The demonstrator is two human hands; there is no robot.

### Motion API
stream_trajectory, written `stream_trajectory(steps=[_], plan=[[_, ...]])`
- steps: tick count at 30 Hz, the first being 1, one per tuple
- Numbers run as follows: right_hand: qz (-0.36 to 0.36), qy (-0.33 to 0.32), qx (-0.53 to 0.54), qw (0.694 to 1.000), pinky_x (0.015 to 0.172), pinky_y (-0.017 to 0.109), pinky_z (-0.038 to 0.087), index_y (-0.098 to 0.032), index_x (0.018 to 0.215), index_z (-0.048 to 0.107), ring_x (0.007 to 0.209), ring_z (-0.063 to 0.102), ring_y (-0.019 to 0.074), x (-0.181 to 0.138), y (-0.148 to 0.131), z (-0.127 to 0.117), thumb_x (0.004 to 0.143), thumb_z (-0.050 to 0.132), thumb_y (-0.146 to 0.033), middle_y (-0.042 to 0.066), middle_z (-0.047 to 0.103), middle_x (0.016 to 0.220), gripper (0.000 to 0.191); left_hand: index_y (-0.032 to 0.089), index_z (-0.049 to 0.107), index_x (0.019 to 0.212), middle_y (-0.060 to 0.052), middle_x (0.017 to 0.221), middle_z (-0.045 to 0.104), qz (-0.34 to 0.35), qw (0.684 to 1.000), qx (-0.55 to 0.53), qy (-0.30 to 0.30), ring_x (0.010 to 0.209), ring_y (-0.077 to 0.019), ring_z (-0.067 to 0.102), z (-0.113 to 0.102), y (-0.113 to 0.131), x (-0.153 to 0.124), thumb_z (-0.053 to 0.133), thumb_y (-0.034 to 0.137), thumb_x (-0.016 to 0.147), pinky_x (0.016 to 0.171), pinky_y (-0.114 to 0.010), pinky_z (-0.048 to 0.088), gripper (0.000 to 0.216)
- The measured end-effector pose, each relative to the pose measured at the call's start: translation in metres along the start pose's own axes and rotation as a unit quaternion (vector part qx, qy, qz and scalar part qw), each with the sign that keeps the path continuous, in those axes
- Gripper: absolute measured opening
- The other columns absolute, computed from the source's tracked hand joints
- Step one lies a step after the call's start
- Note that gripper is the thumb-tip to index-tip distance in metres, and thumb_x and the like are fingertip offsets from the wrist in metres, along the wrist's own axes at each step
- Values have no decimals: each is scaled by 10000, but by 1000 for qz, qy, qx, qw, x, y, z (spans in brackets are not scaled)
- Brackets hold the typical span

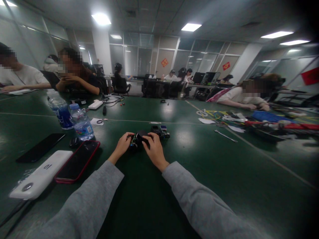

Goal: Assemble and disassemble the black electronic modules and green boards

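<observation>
At the middle of the green table (147, 199), both hands are at a small black device (137, 142) with what look like exposed electronic parts; its exact kind is unclear. My left hand (122, 146) grips its left side, fingers curled over the upper edge. From the right, my right hand (156, 148) has its fingers bent onto the device's dark upper piece. Some contact points are hidden behind the fingers. Just beyond my right hand lie small electronic modules (163, 132), one with a little bright screen.
On the left stand two plastic bottles (82, 124), beside a red-edged phone (79, 161), a black phone (41, 147) and a white power bank (42, 174) with a cable. A wrench (225, 136) and a heap of cables (214, 114) lie right. Several people sit around.
</observation>
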State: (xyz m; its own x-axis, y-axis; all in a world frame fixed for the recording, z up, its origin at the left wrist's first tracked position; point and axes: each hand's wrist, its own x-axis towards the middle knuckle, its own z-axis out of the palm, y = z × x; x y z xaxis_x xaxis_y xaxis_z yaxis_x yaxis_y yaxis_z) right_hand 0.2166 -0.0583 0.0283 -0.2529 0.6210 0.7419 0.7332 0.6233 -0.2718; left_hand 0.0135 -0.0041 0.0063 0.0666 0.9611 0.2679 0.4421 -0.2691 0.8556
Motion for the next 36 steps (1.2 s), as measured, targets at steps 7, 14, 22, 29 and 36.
stream_trajectory(steps=[7, 14, 22, 29, 36], plan=[[-10, -12, -30, 999, 957, 464, 479, -200, 1193, 573, 1155, 457, 282, 0, -2, -4, 970, 535, -198, 123, 442, 1251, 226, 199, 635, 1105, -63, 1100, 668, -6, 1000, -10, 3, 943, -193, 628, -1, 4, -2, 434, 218, 888, 890, -347, 468, 296], [-12, -20, -35, 999, 941, 463, 485, -212, 1178, 578, 1146, 463, 279, 1, -4, -6, 966, 529, -168, 119, 442, 1258, 223, 189, 637, 1105, -67, 1059, 679, -17, 999, -42, 3, 905, -190, 635, 0, 4, -2, 454, 229, 886, 855, -338, 483, 289], [-18, -25, -45, 999, 965, 450, 468, -192, 1138, 588, 1143, 460, 280, 2, -4, -6, 936, 553, -122, 117, 445, 1245, 216, 178, 652, 1068, -67, 1096, 664, -8, 998, -62, 26, 1024, -186, 602, 3, -11, 7, 441, 152, 851, 950, -349, 450, 303], [-20, -33, -44, 998, 952, 456, 479, -206, 1135, 580, 1140, 470, 277, 1, -5, -7, 938, 536, -118, 113, 450, 1243, 220, 157, 622, 1123, -82, 1058, 689, -63, 983, -171, 29, 963, -182, 645, -1, -11, 8, 521, 154, 800, 892, -347, 499, 338], [-22, -49, -42, 998, 935, 460, 498, -207, 1146, 565, 1155, 469, 286, 1, -6, -8, 917, 559, -97, 116, 439, 1261, 255, 158, 629, 1122, -96, 1109, 687, -75, 980, -179, 32, 1017, -201, 649, -5, -4, 5, 559, 143, 781, 924, -379, 499, 349]])
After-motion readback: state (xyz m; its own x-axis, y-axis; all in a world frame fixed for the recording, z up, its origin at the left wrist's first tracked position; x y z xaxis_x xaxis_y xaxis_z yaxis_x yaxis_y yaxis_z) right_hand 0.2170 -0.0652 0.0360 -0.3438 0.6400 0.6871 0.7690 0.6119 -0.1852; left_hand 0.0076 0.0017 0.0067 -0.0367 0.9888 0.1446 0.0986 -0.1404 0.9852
